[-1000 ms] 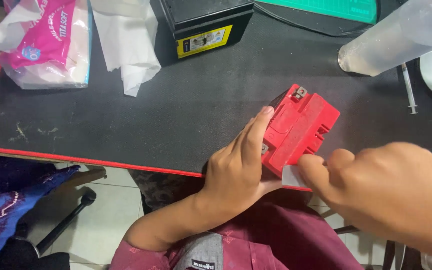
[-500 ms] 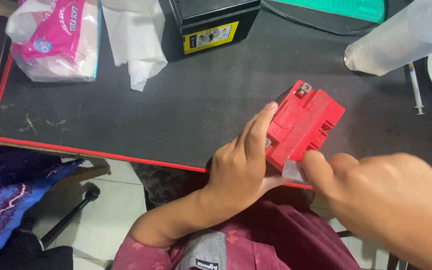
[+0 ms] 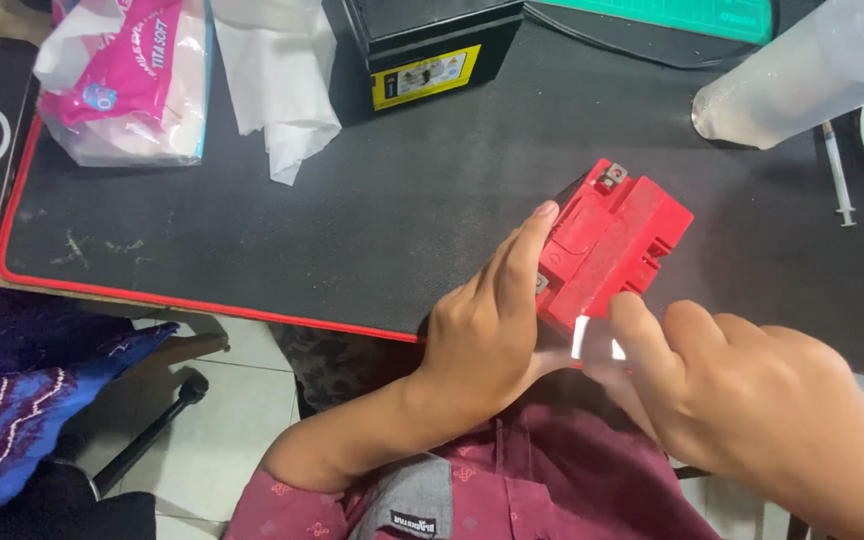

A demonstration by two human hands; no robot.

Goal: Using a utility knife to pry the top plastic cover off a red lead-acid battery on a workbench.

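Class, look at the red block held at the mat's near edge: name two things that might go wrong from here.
1. The red block sits at the near edge of the black mat, steadied only by the left hand; it might slip off.
2. The right hand pinches a small white strip at the block's lower edge; it may tear or stick crooked.

Red rectangular plastic battery case [image 3: 612, 245] — flat moulded lid facing up, with raised panels and ribbed edges; a small grey metal terminal tab [image 3: 611, 179] sits in a notch at its far corner. Pose: turned diagonally, near end at the front edge of the black red-trimmed desk mat [image 3: 252, 230], gripped along its left side.

Small white glossy strip [image 3: 592, 340] — thin, rectangular, reflective; lies at the case's near edge, touching it, pinched at the fingertips. Its underside cannot be seen.
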